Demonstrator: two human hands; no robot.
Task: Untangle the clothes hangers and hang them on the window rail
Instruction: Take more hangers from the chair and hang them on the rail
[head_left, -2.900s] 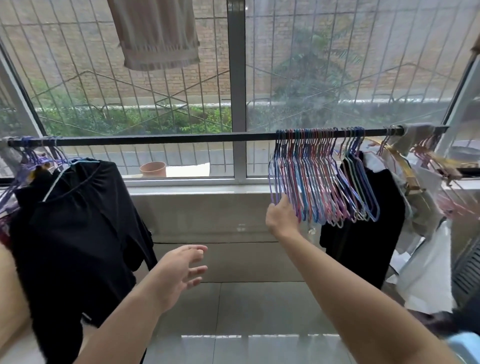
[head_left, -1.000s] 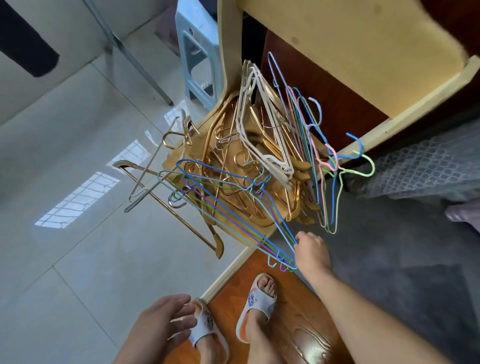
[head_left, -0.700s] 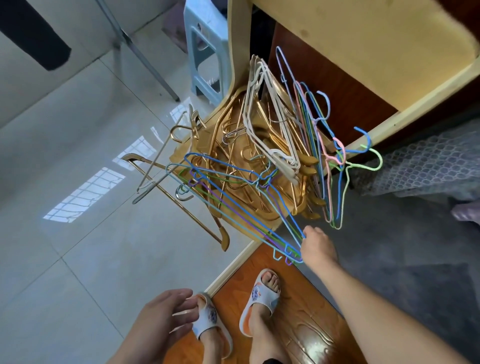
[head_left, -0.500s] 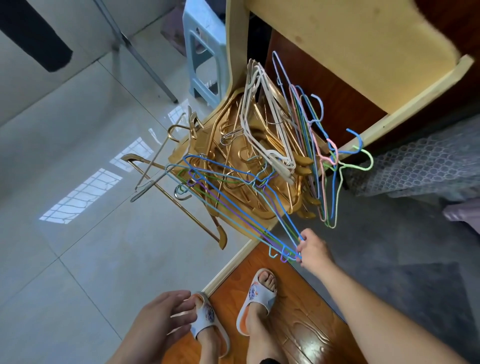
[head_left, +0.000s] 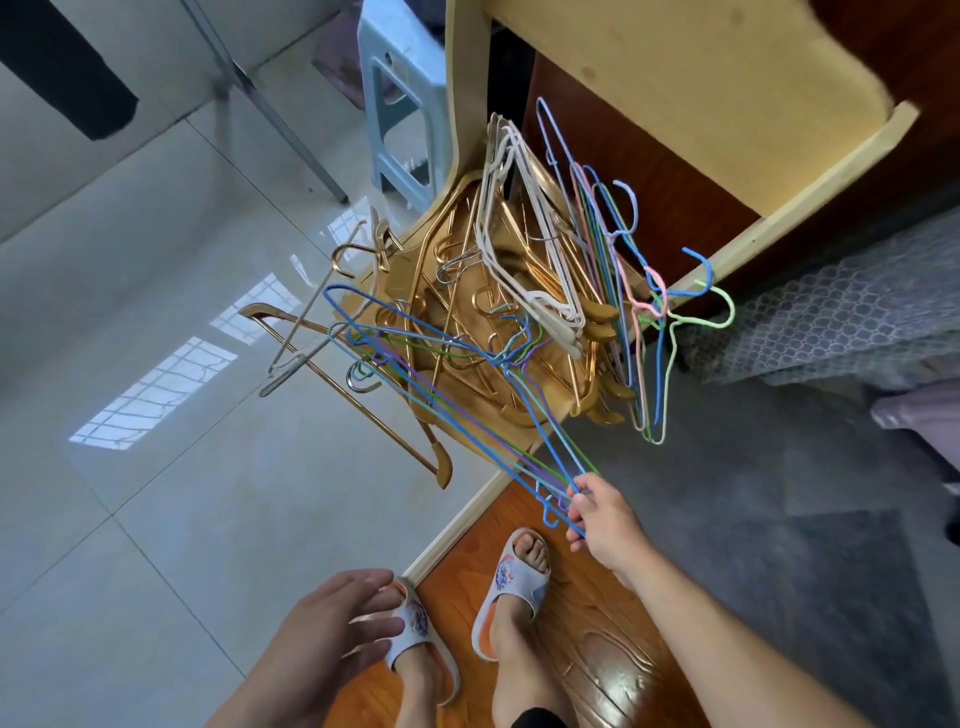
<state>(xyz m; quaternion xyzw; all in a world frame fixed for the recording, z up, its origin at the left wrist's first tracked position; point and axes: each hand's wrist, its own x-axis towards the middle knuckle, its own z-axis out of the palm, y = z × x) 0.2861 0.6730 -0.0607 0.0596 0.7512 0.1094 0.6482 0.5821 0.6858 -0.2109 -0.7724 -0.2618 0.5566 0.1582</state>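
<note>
A tangled pile of hangers (head_left: 519, 322) lies on a yellow wooden chair seat (head_left: 395, 291): gold ones, white ones (head_left: 524, 249) and thin coloured wire ones. My right hand (head_left: 597, 514) pinches the lower corner of a bunch of blue, purple and green wire hangers (head_left: 467, 395) that stretch from the pile toward me. A second bunch of wire hangers (head_left: 644, 322) stands at the pile's right side. My left hand (head_left: 332, 623) hovers low with fingers spread, holding nothing. The window rail is out of view.
A pale blue plastic stool (head_left: 400, 104) stands behind the chair. A gold hanger (head_left: 363, 405) sticks out over the tiled floor on the left. A grey mat (head_left: 779, 519) covers the floor on the right. My sandalled feet (head_left: 514, 587) stand on wooden boards below.
I turned from the window rail, where my right hand touched hung hangers, to the pile on the chair. My right hand has closed on the wire bunch's corner and drawn it slightly toward me.
</note>
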